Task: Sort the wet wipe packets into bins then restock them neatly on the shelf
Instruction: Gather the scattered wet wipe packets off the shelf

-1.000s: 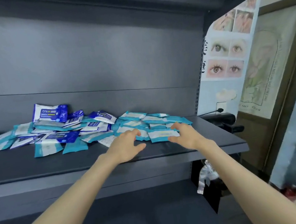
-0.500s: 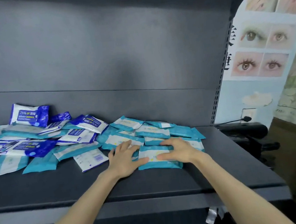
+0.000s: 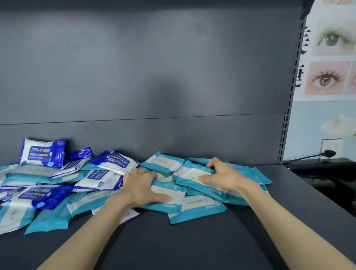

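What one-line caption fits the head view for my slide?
Left hand and right hand grip teal wet wipe packets on a dark shelf, dark blue packets heaped to their left.

Slim forearms [image 3: 79,250], bare throughout — hands [image 3: 142,188] bare too.

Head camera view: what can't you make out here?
- Count of teal wet wipe packets beneath the left hand and right hand, which cover them.
- Whether the left hand grips or only presses: its fingertips are hidden.
- Left end of the packet pile: cut off by the frame edge.
- Print on the teal packets: blurred.
- Bins: none in view.
- The eye poster: cut by the right edge.
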Demonstrator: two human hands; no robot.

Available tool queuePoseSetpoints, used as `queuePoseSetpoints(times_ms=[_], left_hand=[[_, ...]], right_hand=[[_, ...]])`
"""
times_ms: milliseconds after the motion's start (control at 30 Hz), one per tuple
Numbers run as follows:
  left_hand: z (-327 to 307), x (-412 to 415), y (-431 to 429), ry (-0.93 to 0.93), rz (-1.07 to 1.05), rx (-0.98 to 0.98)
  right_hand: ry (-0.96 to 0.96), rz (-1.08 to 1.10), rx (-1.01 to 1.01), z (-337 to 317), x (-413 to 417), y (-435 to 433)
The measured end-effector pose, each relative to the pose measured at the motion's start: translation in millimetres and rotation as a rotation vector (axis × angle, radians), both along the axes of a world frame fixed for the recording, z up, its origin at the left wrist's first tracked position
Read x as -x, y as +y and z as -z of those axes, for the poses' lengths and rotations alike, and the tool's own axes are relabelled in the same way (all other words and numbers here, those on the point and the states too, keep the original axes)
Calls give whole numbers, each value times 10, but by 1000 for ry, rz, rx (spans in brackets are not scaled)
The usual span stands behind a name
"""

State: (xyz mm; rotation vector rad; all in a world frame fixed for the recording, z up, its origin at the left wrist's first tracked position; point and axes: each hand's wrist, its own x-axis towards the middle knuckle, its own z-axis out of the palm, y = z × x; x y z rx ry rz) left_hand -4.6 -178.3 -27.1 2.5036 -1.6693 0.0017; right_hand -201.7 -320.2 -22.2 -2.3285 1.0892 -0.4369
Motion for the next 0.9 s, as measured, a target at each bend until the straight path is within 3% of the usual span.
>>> queuePoseSetpoints(times_ms=[233, 333, 433, 500, 600, 733, 800, 900], left_hand=[[-168, -292, -151, -100, 232, 200], [-185, -409, -324, -28, 332, 166], [-179, -462, -494, 185, 376, 126], [-194, -456, -559, 293, 349, 41], [-233, -436, -610, 139, 210, -150], [-269, -327, -572, -84, 153, -148], [-232, -251, -508, -56, 134, -107], [-201, -229, -413, 168, 125, -73]], right_hand=[[290, 9, 22, -107, -72, -79], [143, 59, 35, -85, -90, -50], [-84, 74, -110, -70, -29, -57], [-111, 74, -183, -85, 12, -38], [-94, 76, -224, -81, 13, -7], [-77, 93, -261, -92, 1, 42], [-75, 96, -285, -89, 2, 63], [-46, 84, -289, -116, -3, 130]])
